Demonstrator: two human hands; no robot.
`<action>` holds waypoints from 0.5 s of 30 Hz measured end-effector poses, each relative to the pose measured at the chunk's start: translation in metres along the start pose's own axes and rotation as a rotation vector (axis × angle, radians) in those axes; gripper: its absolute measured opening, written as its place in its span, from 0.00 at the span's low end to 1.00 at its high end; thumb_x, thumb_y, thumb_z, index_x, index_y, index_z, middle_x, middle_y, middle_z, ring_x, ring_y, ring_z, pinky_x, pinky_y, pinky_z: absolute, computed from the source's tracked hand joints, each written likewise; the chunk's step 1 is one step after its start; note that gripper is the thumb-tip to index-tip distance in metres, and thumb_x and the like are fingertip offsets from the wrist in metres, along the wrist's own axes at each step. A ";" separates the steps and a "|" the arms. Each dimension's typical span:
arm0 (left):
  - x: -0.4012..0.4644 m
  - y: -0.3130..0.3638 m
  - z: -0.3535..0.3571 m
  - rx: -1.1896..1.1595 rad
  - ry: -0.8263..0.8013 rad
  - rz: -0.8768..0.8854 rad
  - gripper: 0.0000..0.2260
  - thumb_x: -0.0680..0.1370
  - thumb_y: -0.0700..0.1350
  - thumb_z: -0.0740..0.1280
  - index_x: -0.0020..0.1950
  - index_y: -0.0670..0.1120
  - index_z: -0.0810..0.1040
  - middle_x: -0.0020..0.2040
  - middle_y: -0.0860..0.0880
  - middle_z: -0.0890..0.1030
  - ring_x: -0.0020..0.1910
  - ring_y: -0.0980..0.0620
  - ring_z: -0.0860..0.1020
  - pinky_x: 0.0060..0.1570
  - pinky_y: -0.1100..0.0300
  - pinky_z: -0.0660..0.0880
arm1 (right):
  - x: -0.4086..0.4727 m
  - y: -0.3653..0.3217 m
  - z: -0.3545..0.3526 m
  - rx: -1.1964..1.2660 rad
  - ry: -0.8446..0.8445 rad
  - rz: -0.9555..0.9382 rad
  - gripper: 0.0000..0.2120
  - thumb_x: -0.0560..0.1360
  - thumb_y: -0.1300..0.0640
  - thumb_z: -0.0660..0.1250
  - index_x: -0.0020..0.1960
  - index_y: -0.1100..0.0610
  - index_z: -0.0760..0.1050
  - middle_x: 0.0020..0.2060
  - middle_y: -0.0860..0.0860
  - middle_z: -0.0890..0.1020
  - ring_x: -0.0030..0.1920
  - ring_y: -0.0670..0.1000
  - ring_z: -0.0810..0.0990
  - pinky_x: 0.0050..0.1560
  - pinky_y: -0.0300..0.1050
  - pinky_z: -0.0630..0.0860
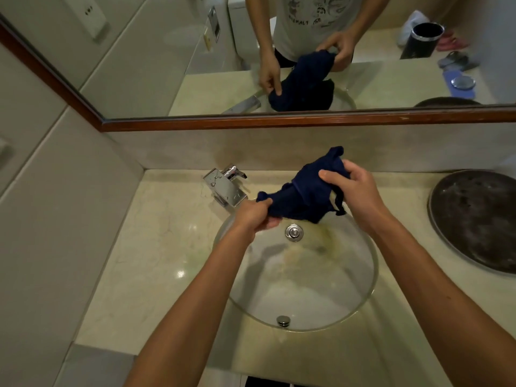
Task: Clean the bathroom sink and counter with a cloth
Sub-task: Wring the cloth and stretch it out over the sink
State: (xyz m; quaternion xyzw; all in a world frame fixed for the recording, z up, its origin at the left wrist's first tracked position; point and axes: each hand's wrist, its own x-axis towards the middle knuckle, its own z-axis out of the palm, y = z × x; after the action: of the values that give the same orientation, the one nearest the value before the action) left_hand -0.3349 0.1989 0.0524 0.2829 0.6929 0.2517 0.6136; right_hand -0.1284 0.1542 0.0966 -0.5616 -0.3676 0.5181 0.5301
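two hands, left hand (255, 215), right hand (353, 188), one cloth (304, 191)

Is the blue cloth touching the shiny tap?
Apart. In the head view both hands, left hand and right hand, grip the blue cloth above the sink, and pale counter shows between its left end and the tap.

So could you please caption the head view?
Both hands, left and right, grip a navy cloth above the glass sink.

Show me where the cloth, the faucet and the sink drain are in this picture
cloth (303, 192), head view, middle of the dark blue bundle held between both hands.
faucet (224, 187), head view, flat top of the chrome spout.
sink drain (294, 232), head view, centre of the chrome plug.
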 end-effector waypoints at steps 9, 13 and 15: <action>-0.062 0.014 0.027 0.540 0.136 1.273 0.16 0.75 0.57 0.73 0.54 0.48 0.79 0.50 0.54 0.80 0.48 0.55 0.78 0.46 0.62 0.75 | 0.006 -0.025 -0.003 -0.158 -0.045 -0.049 0.09 0.75 0.57 0.74 0.54 0.59 0.82 0.45 0.56 0.87 0.45 0.52 0.86 0.46 0.48 0.80; -0.057 0.012 0.044 0.453 0.020 1.172 0.22 0.70 0.53 0.81 0.57 0.45 0.78 0.51 0.51 0.80 0.49 0.55 0.79 0.48 0.59 0.79 | 0.006 -0.025 0.001 -0.119 -0.063 -0.059 0.11 0.75 0.57 0.75 0.55 0.60 0.82 0.43 0.52 0.87 0.42 0.48 0.86 0.39 0.37 0.79; -0.053 0.012 0.046 0.292 -0.055 1.032 0.21 0.69 0.49 0.82 0.56 0.45 0.79 0.51 0.51 0.82 0.49 0.55 0.80 0.48 0.58 0.82 | 0.005 -0.023 -0.001 -0.086 -0.058 -0.045 0.12 0.75 0.58 0.75 0.56 0.60 0.81 0.45 0.53 0.88 0.45 0.50 0.87 0.43 0.41 0.81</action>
State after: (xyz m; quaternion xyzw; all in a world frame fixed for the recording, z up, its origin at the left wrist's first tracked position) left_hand -0.2837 0.1701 0.0928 0.6755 0.4753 0.4140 0.3825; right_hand -0.1231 0.1631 0.1183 -0.5603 -0.4174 0.5056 0.5062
